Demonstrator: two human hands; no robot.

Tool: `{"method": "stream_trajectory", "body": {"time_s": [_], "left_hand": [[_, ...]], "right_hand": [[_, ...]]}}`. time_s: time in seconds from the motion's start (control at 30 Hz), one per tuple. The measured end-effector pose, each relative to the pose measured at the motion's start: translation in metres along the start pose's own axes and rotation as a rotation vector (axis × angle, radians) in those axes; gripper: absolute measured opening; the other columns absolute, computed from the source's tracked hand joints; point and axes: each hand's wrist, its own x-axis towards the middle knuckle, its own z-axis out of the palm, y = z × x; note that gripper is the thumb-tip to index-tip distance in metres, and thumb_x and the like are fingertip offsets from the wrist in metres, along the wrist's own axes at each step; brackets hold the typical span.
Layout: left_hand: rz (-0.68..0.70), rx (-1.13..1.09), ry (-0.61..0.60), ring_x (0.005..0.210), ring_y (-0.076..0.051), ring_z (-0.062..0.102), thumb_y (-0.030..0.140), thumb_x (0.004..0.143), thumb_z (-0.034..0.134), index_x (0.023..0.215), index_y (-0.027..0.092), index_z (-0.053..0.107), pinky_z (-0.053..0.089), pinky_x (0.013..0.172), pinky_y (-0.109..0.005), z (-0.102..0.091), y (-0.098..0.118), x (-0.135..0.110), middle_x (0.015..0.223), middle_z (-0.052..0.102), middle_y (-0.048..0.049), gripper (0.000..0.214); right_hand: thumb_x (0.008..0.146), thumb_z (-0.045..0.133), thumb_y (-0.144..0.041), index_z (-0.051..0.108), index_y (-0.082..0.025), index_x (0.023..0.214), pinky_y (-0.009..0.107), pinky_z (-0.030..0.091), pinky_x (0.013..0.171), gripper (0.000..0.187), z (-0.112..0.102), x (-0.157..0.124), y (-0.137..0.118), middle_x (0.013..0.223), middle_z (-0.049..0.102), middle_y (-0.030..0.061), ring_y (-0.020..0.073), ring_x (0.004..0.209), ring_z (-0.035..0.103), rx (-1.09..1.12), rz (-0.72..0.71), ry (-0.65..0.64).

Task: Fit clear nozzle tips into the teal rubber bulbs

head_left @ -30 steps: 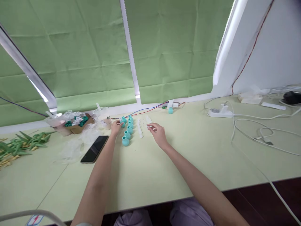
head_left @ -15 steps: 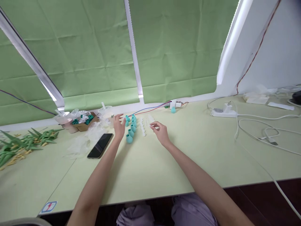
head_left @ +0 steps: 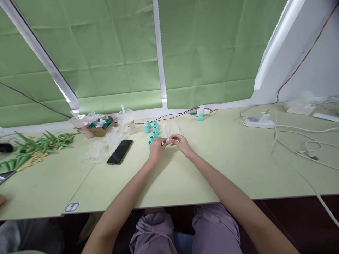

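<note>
My left hand [head_left: 157, 148] and my right hand [head_left: 180, 143] meet over the pale green table [head_left: 185, 176], fingertips pinched together around a small white piece [head_left: 167, 140]. Just behind my left hand stands a row of several small teal vases [head_left: 153, 132]. More small white pieces [head_left: 169, 128] lie in rows right of the vases, behind my fingers. Whether each hand holds a separate part I cannot make out.
A black phone [head_left: 120, 151] lies left of my hands beside crumpled clear plastic [head_left: 100, 148]. A cardboard box [head_left: 102, 127] and cups stand at the back. Green paper cones [head_left: 34, 146] lie far left. A white power strip [head_left: 258, 122] with cables sits right. One teal vase [head_left: 200, 116] stands apart.
My left hand left the far teal vases and came back to meet my right hand. The right hand drew slightly nearer with its white piece. The camera tilted down.
</note>
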Motion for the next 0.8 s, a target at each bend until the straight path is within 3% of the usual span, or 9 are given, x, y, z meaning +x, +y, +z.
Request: {"method": "stream_trajectory", "body": {"time_s": [0.2, 0.37, 0.53, 0.7, 0.8], "left_hand": [[0.005, 0.094, -0.007, 0.074, -0.015, 0.055, 0.037, 0.085, 0.051, 0.092, 0.021, 0.068, 0.037, 0.064, -0.025, 0.004, -0.005, -0.007, 0.075, 0.063, -0.0037, 0.024], [-0.035, 0.075, 0.046, 0.072, -0.015, 0.055, 0.039, 0.085, 0.051, 0.089, 0.022, 0.069, 0.037, 0.064, -0.026, 0.007, -0.007, -0.008, 0.076, 0.064, -0.0037, 0.025], [-0.087, 0.002, 0.057, 0.065, -0.013, 0.052, 0.041, 0.085, 0.049, 0.094, 0.023, 0.068, 0.036, 0.062, -0.027, 0.003, -0.002, -0.009, 0.080, 0.066, -0.0013, 0.028], [-0.103, 0.014, 0.042, 0.064, -0.013, 0.052, 0.043, 0.085, 0.049, 0.092, 0.024, 0.069, 0.034, 0.060, -0.026, 0.006, 0.000, -0.011, 0.078, 0.065, -0.0012, 0.029], [-0.080, 0.049, 0.026, 0.068, -0.014, 0.054, 0.041, 0.086, 0.048, 0.091, 0.023, 0.069, 0.034, 0.060, -0.026, 0.009, -0.001, -0.013, 0.073, 0.064, -0.0021, 0.028]], "right_hand": [[0.064, 0.068, -0.038, 0.062, -0.016, 0.075, 0.026, 0.051, 0.061, 0.025, -0.001, -0.001, 0.004, 0.077, 0.062, 0.0021, 0.0144, 0.074, 0.058, -0.102, 0.024, 0.009], [0.076, 0.059, -0.036, 0.065, -0.022, 0.093, 0.027, 0.052, 0.064, 0.023, 0.006, -0.009, 0.003, 0.100, 0.063, 0.0038, 0.0149, 0.081, 0.060, -0.249, -0.141, 0.077], [0.082, 0.053, -0.038, 0.069, -0.026, 0.095, 0.028, 0.052, 0.067, 0.024, 0.016, -0.019, -0.003, 0.103, 0.065, 0.0029, 0.0191, 0.097, 0.059, -0.375, -0.242, 0.110], [0.072, 0.064, -0.042, 0.072, -0.026, 0.082, 0.033, 0.051, 0.075, 0.021, 0.015, -0.019, 0.002, 0.098, 0.067, 0.0017, 0.0192, 0.084, 0.063, -0.353, -0.056, 0.253], [0.068, 0.066, -0.044, 0.072, -0.025, 0.079, 0.031, 0.051, 0.067, 0.023, 0.014, -0.018, 0.008, 0.095, 0.068, 0.0015, 0.0188, 0.078, 0.063, -0.294, 0.058, 0.278]]}}
